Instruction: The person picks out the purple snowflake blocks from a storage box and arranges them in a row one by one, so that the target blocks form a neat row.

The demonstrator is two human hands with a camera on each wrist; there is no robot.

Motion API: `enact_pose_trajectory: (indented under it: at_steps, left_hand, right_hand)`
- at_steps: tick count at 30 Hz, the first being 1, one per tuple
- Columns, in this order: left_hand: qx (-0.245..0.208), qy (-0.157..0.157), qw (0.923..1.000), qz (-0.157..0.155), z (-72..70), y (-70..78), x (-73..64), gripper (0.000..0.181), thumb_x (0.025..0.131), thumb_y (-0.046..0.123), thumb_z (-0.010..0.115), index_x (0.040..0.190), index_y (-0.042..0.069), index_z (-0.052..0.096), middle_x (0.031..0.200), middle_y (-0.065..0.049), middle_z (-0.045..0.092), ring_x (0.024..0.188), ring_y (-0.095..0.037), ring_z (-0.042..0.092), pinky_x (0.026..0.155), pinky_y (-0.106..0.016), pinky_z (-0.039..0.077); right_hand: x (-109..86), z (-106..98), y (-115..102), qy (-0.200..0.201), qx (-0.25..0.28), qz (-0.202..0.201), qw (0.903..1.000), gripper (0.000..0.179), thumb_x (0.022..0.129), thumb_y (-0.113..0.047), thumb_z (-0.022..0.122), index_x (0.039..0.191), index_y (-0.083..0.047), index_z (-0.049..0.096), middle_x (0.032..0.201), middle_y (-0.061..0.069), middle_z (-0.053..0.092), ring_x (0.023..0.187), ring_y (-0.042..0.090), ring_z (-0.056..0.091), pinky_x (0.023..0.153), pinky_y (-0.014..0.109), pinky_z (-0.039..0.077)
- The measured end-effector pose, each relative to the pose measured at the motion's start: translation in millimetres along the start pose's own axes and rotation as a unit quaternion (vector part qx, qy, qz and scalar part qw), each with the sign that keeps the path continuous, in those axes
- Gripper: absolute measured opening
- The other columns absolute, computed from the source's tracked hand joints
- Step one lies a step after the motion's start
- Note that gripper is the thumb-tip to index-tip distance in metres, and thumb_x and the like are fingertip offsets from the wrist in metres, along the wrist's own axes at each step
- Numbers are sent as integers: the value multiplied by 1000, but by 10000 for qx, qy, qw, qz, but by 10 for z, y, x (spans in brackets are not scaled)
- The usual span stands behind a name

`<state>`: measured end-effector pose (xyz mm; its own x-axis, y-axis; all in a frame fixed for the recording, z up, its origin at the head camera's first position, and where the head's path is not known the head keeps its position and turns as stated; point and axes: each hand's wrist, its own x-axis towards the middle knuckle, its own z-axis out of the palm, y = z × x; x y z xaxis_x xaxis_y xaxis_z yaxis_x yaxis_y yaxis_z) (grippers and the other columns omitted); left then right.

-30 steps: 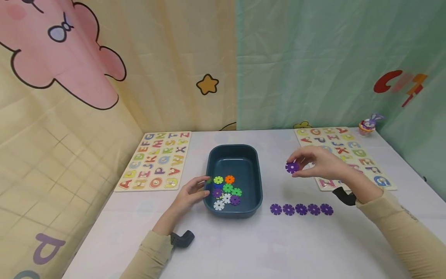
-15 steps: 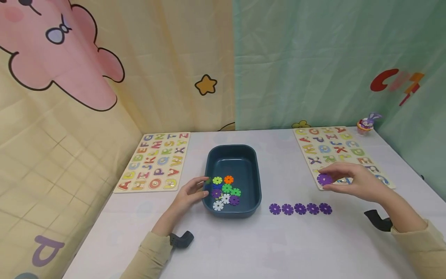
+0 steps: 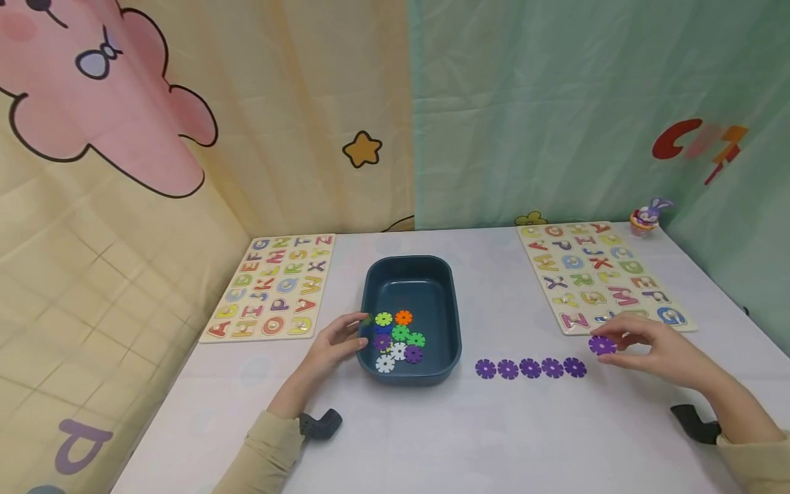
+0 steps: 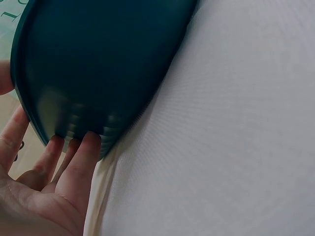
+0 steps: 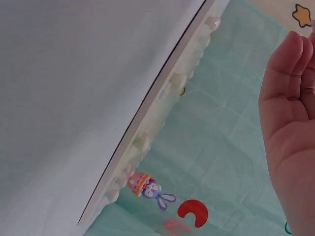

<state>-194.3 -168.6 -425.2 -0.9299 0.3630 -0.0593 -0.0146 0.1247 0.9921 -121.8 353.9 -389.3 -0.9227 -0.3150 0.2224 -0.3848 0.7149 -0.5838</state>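
Note:
My right hand (image 3: 657,346) pinches a purple snowflake disc (image 3: 602,344) between thumb and fingers. It is above the table, just right of a row of several purple snowflake discs (image 3: 530,368). In the right wrist view only part of that hand (image 5: 290,123) shows, and the disc is out of sight. My left hand (image 3: 333,343) rests its fingertips against the left side of a dark blue tray (image 3: 457,322). The left wrist view shows those fingers (image 4: 81,167) touching the tray's outer wall. In the tray lie several loose discs, among them an orange disc (image 3: 404,318) and a white disc (image 3: 385,363).
One wooden alphabet board (image 3: 268,288) lies left of the tray. A second alphabet board (image 3: 601,274) is at the back right, beyond the right hand. Near the far right corner stands a small rabbit figure (image 3: 646,216). Printed curtains (image 3: 481,116) hang behind the white table (image 3: 401,439).
With the purple snowflake disc in its grip, my right hand has moved right and then nearer, lower towards the row's right end. My left hand has stayed at the tray.

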Motion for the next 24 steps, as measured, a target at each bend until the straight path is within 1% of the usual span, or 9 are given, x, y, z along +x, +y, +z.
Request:
enact_pose_trajectory:
  at_steps: [2, 6, 9, 13, 16, 20, 24]
  left_hand:
    - [-10, -1, 10000, -15, 1, 2, -5, 54, 86, 19, 67, 135, 12, 47, 146, -3, 38, 135, -27, 32, 103, -47, 36]
    - [-19, 8, 10000, -21, 2, 0, 1, 53, 86, 18, 67, 135, 11, 48, 146, -3, 38, 135, -27, 32, 103, -47, 36]
    - [-14, 12, 10000, -15, 4, 6, 2, 54, 86, 18, 67, 135, 10, 47, 146, -3, 37, 135, -28, 32, 103, -47, 37]
    - [-7, 17, 10000, -10, 1, 9, 3, 54, 86, 18, 67, 136, 10, 47, 146, -3, 37, 135, -28, 32, 103, -47, 37]
    - [-3, 13, 10000, -6, -4, 3, 8, 55, 86, 18, 66, 136, 10, 46, 146, -4, 38, 135, -29, 32, 103, -47, 36]
    - [-2, 21, 10000, 9, 0, 6, 8, 54, 86, 18, 66, 136, 10, 46, 146, -4, 38, 135, -29, 32, 103, -47, 37]
    - [30, 38, 10000, -4, 10, 14, 3, 54, 86, 18, 66, 136, 11, 47, 146, -3, 38, 135, -28, 32, 103, -48, 37]
  right_hand:
    - [-25, 19, 45, -70, 12, -47, 10000, 36, 75, -13, 79, 108, -8, 66, 96, -12, 63, 81, 3, 53, 70, 13, 47]
    - [-67, 61, 122, -150, -25, -12, 9999, 36, 74, -14, 79, 107, -9, 67, 96, -13, 62, 79, 4, 51, 68, 15, 48]
    - [-83, 76, 167, -251, -90, -62, 9996, 34, 74, -13, 79, 106, -8, 67, 92, -13, 62, 76, 4, 51, 66, 16, 48]
    - [-84, 92, 204, -505, -152, -136, 9985, 32, 77, -13, 76, 106, -5, 67, 90, -12, 61, 75, 3, 51, 65, 17, 48]
    - [-85, 107, 198, -655, -210, 56, 9976, 31, 78, -18, 76, 106, -8, 68, 92, -11, 62, 77, 2, 52, 67, 18, 49]
    - [-89, 121, 176, -861, -314, 487, 9946, 34, 79, -27, 75, 108, -11, 68, 95, -10, 62, 80, 0, 53, 70, 20, 50]
    - [-98, 123, 158, -1000, -340, 745, 9916, 37, 78, -30, 75, 108, -10, 68, 95, -8, 61, 79, 0, 53, 70, 20, 51]
